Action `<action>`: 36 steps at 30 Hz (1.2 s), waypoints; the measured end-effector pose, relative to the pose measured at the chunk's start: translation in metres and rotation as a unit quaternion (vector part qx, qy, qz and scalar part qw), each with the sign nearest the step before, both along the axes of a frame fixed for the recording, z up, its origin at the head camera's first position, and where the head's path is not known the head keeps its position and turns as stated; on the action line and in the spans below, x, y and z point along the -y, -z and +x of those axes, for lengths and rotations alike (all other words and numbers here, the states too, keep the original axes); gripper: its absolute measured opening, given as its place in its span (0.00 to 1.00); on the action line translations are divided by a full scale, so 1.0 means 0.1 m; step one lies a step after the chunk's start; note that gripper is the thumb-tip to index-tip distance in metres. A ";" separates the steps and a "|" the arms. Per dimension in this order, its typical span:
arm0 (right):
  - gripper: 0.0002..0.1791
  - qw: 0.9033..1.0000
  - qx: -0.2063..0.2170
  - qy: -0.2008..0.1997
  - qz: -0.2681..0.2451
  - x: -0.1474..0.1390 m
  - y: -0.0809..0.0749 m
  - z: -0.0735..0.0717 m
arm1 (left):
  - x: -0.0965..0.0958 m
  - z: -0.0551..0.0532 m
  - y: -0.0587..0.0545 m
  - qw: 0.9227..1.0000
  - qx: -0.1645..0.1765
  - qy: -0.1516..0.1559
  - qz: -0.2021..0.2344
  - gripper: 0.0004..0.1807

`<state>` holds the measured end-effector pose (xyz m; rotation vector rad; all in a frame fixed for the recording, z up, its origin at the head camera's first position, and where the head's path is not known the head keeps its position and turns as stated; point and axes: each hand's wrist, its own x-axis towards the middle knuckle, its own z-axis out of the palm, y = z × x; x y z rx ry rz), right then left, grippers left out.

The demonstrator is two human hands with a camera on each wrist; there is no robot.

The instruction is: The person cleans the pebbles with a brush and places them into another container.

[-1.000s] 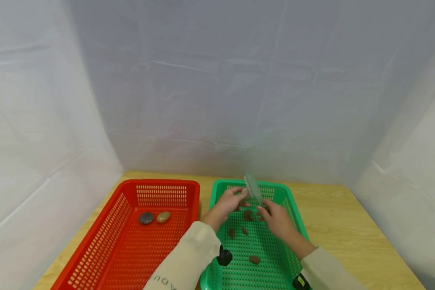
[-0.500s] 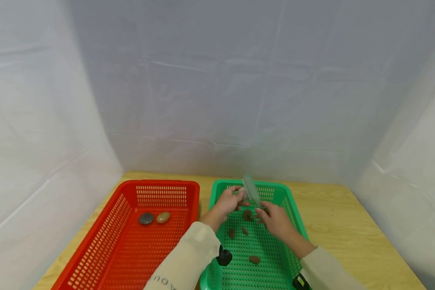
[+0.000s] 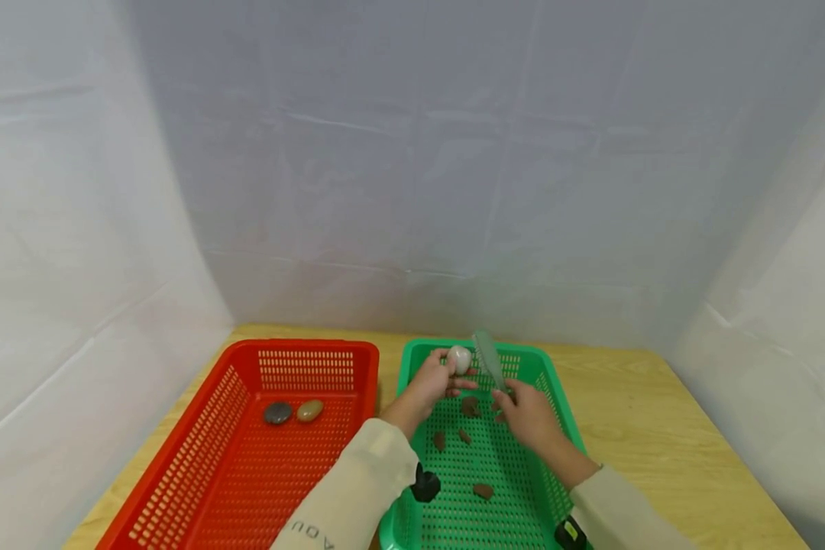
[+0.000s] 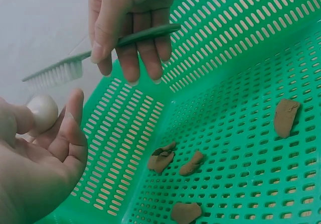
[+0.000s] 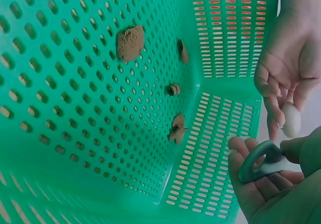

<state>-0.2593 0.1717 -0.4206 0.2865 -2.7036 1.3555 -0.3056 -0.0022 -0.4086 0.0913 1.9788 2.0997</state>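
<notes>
Over the far end of the green basket (image 3: pixel 569 416), my left hand (image 3: pixel 428 386) pinches a smooth white pebble (image 3: pixel 459 359) between thumb and fingers. My right hand (image 3: pixel 529 418), beside it, grips a green brush (image 3: pixel 490 360) by its handle. In the left wrist view the white bristles (image 4: pixel 56 77) face down above the pebble (image 4: pixel 46 111), with a small gap between them. The brush handle (image 5: pixel 263 158) has a hole near its end in the right wrist view. Several brown clay-like pieces (image 3: pixel 483 491) lie on the basket floor beneath my hands.
A red basket (image 3: pixel 371 374) stands to the left, holding a dark grey pebble (image 3: pixel 278 413) and a tan pebble (image 3: pixel 310 411). Both baskets sit on a wooden table (image 3: pixel 649 428). White sheeting (image 3: pixel 412 191) hangs behind and at both sides.
The brush, which overlapped the pebble in my left hand, has shifted right and away from it. The pebble now shows fully. Both arms stay nearly in place.
</notes>
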 end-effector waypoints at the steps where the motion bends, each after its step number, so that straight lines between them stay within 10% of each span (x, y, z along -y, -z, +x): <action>1: 0.11 1.000 -0.002 -0.001 -0.005 0.00 0.00 0.00 | 0.00 0.00 0.00 1.000 0.001 0.000 -0.001 0.23; 23: 0.19 0.994 -0.027 -0.106 -0.013 0.01 0.01 0.02 | 0.01 0.01 0.00 0.996 -0.042 -0.066 -0.042 0.20; 36: 0.11 1.000 -0.009 -0.008 -0.018 0.01 0.00 0.02 | 0.01 0.01 -0.02 0.997 -0.041 -0.070 -0.012 0.21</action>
